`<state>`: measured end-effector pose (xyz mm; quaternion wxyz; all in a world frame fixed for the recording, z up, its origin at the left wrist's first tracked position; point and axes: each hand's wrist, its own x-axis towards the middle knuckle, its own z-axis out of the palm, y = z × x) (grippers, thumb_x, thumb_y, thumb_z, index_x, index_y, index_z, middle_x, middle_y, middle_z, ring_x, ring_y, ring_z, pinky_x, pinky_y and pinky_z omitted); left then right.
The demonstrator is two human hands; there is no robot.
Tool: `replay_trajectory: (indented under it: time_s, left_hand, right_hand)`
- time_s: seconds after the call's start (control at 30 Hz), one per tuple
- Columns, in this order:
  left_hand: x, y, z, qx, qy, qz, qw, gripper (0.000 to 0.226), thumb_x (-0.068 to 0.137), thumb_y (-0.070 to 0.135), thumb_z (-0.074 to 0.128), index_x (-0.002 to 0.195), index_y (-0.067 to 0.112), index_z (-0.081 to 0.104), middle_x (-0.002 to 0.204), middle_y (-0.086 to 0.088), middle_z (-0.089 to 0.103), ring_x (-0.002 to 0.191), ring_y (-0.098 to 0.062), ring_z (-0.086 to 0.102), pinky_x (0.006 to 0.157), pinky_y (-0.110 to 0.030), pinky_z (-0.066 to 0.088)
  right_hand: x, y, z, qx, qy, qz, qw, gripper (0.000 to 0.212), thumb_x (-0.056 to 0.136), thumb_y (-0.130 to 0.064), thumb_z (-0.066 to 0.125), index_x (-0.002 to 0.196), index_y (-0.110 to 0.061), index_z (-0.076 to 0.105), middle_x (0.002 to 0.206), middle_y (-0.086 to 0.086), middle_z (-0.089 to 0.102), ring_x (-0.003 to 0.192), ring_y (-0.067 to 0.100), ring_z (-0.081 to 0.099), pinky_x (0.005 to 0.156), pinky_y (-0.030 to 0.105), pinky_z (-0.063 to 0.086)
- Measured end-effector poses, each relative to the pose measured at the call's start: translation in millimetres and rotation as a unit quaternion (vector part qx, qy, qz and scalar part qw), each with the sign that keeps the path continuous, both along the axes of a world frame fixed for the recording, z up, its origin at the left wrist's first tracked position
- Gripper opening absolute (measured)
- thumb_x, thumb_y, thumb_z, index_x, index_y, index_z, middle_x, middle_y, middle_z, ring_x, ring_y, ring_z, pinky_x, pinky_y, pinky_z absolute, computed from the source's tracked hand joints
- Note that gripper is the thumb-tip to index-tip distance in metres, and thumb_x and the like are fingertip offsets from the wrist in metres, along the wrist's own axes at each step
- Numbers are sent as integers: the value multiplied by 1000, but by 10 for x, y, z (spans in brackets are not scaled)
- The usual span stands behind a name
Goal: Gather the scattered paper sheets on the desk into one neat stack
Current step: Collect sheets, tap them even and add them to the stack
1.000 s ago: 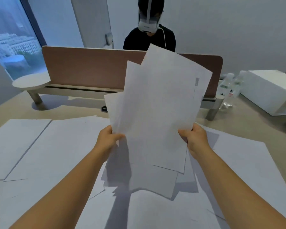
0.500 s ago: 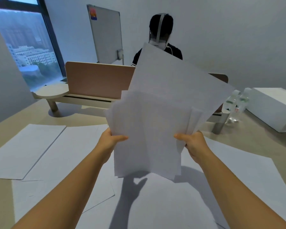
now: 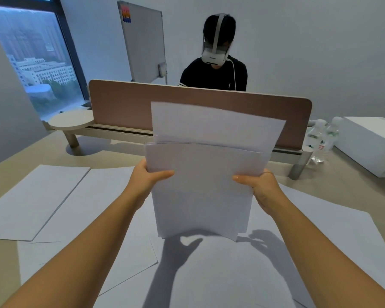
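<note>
**Both hands hold up the paper bundle**

On the far left I see loose sheets (image 3: 38, 198) lying flat on the desk (image 3: 333, 183). Next comes my left hand (image 3: 146, 177), its thumb pressed on the front of the paper bundle (image 3: 205, 174), pinching its left edge. The bundle stands upright above the desk, in front of the brown divider (image 3: 120, 105). One sheet sticks up higher than the others. My right hand (image 3: 261, 187) pinches the right edge the same way. More sheets (image 3: 331, 230) lie under my arms. On the far right are water bottles (image 3: 322, 136) beside a white box (image 3: 369, 141)
</note>
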<state>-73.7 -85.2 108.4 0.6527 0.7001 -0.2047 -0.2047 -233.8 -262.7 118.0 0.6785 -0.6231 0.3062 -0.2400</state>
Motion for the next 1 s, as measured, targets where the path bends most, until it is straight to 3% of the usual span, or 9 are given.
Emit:
replay_trajectory:
  time_s: [0.1,0.23,0.3,0.43,0.57,0.67,0.8,0.93,1.0]
  left_hand:
    - [16,-43,9,-21,5,-12,1000,42,79,0,66,116,15,51,97,1,62,88,-18,60,70,-27,51]
    - [33,-47,-135,-9,22,-24,999,47,77,4,70,116,18,50,108,-5,61,101,-26,58,83,-37,49]
    - [34,-11,-242,16,42,-43,998,56,65,14,75,115,19,52,108,-5,62,105,-29,58,89,-40,49]
    - [-42,-8,-461,45,77,-63,994,66,48,22,75,111,17,57,110,-7,64,107,-30,57,95,-44,48]
    - [-77,-158,-396,8,81,-69,994,35,62,8,75,88,25,61,92,2,66,88,-20,62,82,-36,50]
    - [-7,-220,-233,-18,72,-46,996,24,78,-1,66,92,18,62,89,1,66,84,-20,62,82,-36,51]
    - [57,-160,-157,-16,56,-42,997,23,81,1,64,97,18,59,90,4,64,83,-16,61,78,-32,50]
    - [54,-85,-233,0,52,-40,998,26,84,6,62,106,17,55,96,-1,62,91,-23,58,85,-39,49]
    - [29,-64,-302,8,64,-47,997,27,83,6,63,106,18,54,96,0,62,92,-23,58,86,-39,49]
  right_hand:
    - [40,-9,10,-11,4,2,1000,40,77,8,65,114,-4,57,104,9,61,96,28,57,89,39,48]
    - [26,-50,-116,-7,21,2,1000,35,77,8,65,107,-9,57,93,4,63,93,26,57,90,41,48]
    - [5,-57,-230,-6,41,10,999,31,76,10,65,98,-12,58,87,2,63,91,27,57,91,42,48]
    - [26,-6,-446,11,72,-6,997,30,72,11,68,94,-8,60,98,9,64,96,29,57,91,37,46]
    - [109,3,-389,31,43,-31,998,42,73,6,69,113,-4,57,110,13,61,100,32,57,93,43,47]
    - [120,-71,-214,16,27,-63,998,50,74,0,71,120,1,53,110,11,59,101,31,55,95,41,46]
    - [45,-82,-92,-3,31,-30,999,37,75,0,70,108,-8,55,106,11,59,99,30,56,92,41,47]
    - [-27,-28,-166,2,48,-24,999,38,79,-2,67,115,-5,54,103,8,57,99,27,52,90,40,44]
    - [-47,12,-237,6,54,-21,998,29,79,-2,66,103,-13,55,93,2,58,99,26,51,91,41,44]
